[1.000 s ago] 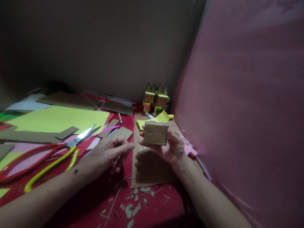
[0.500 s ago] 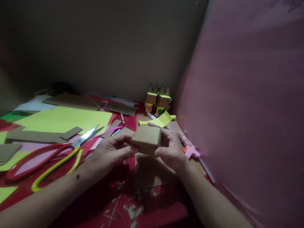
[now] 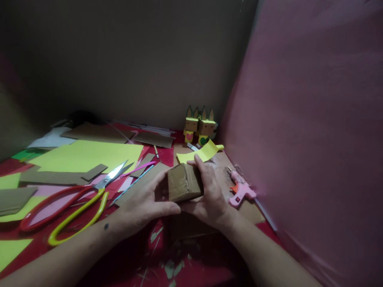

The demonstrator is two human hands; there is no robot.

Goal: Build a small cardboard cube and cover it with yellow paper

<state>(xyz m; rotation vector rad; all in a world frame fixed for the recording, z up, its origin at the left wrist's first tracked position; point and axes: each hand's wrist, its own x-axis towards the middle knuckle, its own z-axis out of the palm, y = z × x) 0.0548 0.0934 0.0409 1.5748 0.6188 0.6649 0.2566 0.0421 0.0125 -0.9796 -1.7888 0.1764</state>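
A small brown cardboard box (image 3: 184, 183) is held up between my two hands, turned so that a seam shows along one edge. My right hand (image 3: 209, 195) grips it from the right, its fingers against the side and beneath. On the left side my left hand (image 3: 149, 197) touches the box, fingers behind it and thumb along its lower front edge. Behind the hands lies a curled strip of yellow paper (image 3: 203, 152). Below the box, a cardboard piece (image 3: 191, 227) lies in shadow on the red table (image 3: 194, 267).
Large scissors (image 3: 103, 183) with red and yellow handles lie open at left, near yellow paper (image 3: 89, 153) and cardboard strips. A pink glue gun (image 3: 241, 189) lies at right by the pink wall. Two cardboard figures (image 3: 199, 125) stand at the back. Paper scraps litter the front.
The box has been turned and tipped in my hands, so a seamed face now shows. My right hand has shifted its fingers round the box. The view has moved slightly.
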